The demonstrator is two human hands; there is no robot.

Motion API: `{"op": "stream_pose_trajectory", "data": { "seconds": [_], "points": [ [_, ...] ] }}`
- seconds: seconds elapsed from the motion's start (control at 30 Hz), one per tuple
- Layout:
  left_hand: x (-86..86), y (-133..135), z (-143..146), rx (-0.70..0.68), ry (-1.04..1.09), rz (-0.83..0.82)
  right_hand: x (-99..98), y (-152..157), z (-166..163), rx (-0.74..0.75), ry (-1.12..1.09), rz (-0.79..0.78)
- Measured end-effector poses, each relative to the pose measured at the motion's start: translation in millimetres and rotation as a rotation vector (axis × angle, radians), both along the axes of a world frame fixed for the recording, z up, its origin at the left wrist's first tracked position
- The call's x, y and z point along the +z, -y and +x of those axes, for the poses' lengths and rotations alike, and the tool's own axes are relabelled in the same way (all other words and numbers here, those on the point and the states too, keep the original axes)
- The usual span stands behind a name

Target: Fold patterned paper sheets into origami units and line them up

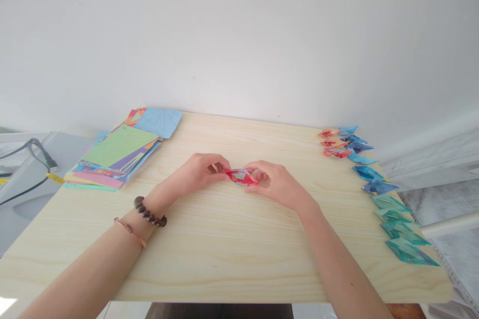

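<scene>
A small folded piece of red and blue patterned paper (241,176) lies between my two hands at the middle of the light wooden table (224,254). My left hand (202,169) pinches its left end with closed fingers. My right hand (273,182) pinches its right end, fingers curled round it. Two bracelets sit on my left wrist, one of dark beads (149,212) and one thin band.
A stack of coloured paper sheets (118,154) lies at the table's back left. Several folded paper pieces in red, blue and teal (377,189) run in a row along the right edge. Cables (33,159) lie on a grey surface left of the table. A white wall stands behind.
</scene>
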State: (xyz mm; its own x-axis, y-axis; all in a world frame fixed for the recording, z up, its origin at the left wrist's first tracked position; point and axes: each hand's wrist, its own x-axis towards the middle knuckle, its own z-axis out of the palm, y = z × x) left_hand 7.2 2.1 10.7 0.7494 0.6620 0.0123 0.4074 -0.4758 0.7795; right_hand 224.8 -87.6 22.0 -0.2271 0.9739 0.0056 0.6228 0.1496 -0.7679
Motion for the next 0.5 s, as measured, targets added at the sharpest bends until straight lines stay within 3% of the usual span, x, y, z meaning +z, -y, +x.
{"op": "stream_pose_trajectory", "data": {
  "seconds": [0.13, 0.5],
  "points": [
    [-0.4, -1.6, -2.1, 0.037, 0.015, 0.041, -1.4, -0.5, 5.5, -0.047, 0.007, -0.044],
    [0.1, -13.1, -15.1, 0.042, 0.001, -0.049, -8.3, -1.5, 3.6, -0.095, 0.047, 0.047]
  ]
}}
